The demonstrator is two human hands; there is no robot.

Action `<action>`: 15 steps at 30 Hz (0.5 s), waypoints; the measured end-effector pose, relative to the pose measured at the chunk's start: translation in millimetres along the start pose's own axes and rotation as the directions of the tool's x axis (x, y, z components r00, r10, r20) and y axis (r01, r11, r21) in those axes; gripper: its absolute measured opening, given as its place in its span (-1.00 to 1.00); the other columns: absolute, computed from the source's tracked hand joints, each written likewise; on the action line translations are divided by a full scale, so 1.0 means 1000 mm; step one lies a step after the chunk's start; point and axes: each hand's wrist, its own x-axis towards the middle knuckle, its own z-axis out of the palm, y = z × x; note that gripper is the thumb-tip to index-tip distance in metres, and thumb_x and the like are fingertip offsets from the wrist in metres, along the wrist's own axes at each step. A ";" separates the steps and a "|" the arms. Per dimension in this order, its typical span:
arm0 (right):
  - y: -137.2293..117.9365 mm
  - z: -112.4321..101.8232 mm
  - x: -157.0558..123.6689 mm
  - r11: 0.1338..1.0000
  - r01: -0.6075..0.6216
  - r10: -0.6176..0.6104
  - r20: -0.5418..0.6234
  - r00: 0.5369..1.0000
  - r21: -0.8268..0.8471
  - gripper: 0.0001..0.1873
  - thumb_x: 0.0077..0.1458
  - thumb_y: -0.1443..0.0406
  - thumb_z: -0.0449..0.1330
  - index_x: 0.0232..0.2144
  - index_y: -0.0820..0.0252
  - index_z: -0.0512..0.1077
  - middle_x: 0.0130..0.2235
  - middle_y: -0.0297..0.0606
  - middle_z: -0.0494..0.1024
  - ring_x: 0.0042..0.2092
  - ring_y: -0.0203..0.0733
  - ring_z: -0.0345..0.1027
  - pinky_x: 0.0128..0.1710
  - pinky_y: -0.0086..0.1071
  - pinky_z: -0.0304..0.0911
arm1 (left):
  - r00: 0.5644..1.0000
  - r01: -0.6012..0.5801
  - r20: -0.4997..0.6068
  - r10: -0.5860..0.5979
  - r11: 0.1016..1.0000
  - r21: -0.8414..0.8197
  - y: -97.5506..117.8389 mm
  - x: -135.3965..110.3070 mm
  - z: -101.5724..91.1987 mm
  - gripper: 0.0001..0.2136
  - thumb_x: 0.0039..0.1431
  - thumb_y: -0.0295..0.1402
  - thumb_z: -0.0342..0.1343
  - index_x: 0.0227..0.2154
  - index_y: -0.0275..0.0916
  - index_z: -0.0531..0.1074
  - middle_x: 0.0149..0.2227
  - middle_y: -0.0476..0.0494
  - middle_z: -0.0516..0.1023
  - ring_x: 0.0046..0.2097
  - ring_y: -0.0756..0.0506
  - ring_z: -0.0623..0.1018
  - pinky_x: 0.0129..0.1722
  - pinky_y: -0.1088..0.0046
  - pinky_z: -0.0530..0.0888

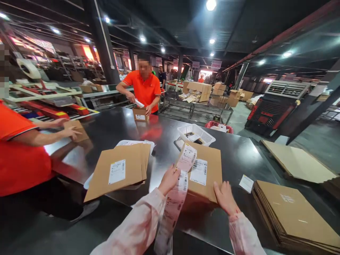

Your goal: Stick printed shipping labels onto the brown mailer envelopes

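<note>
Left hand [168, 179] pinches label strip [177, 191]; right hand [224, 196] presses labelled envelope [205, 170].

White basket [198, 131] behind; flat cartons [294, 212] stacked right; two orange-shirted co-workers [145, 88].

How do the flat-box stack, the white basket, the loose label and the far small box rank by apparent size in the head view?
1. Flat-box stack, though nearest the camera.
2. White basket.
3. Small box and loose label look alike; the box is farther, so no ranking.
</note>
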 end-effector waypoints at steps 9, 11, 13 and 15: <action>-0.090 -0.003 -0.022 0.635 0.328 -0.343 -0.125 0.931 0.699 -0.27 0.06 0.00 0.17 0.22 0.14 0.15 0.19 -0.05 0.36 0.21 0.05 0.24 0.21 0.01 0.18 | 0.968 0.006 -0.243 -0.069 0.968 -0.252 -0.009 -0.036 -0.085 -0.45 0.00 0.11 0.09 -0.26 -0.36 0.50 -0.28 -0.27 0.65 -0.15 -0.26 0.59 -0.12 0.23 0.50; -0.132 0.023 -0.016 0.488 0.304 -0.418 -0.086 0.904 0.818 -0.30 0.04 0.06 0.21 0.19 0.16 0.20 0.17 -0.06 0.40 0.14 0.01 0.33 0.15 -0.05 0.27 | 0.888 -0.019 -0.449 -0.104 0.965 -0.262 -0.010 -0.065 -0.133 -0.45 0.00 0.08 0.12 -0.15 -0.33 0.44 -0.18 -0.24 0.64 -0.04 -0.24 0.56 -0.05 0.29 0.48; -0.173 0.060 -0.009 0.443 0.263 -0.514 0.002 0.858 0.857 -0.39 0.03 0.12 0.21 0.12 0.18 0.28 0.12 -0.08 0.45 0.10 0.00 0.37 0.12 -0.07 0.29 | 0.796 -0.013 -0.582 -0.166 0.957 -0.291 -0.010 -0.098 -0.178 -0.43 -0.13 0.04 0.25 -0.13 -0.29 0.43 -0.21 -0.21 0.65 -0.08 -0.28 0.58 -0.13 0.29 0.53; -0.211 0.103 -0.003 0.493 0.220 -0.591 0.139 0.795 0.842 -0.49 0.04 0.18 0.15 0.05 0.21 0.34 0.05 -0.10 0.51 0.04 -0.02 0.42 0.08 -0.10 0.33 | 0.747 -0.023 -0.637 -0.193 0.949 -0.314 -0.013 -0.129 -0.212 -0.37 -0.26 0.02 0.34 -0.12 -0.24 0.43 -0.22 -0.17 0.65 -0.08 -0.31 0.58 -0.17 0.26 0.56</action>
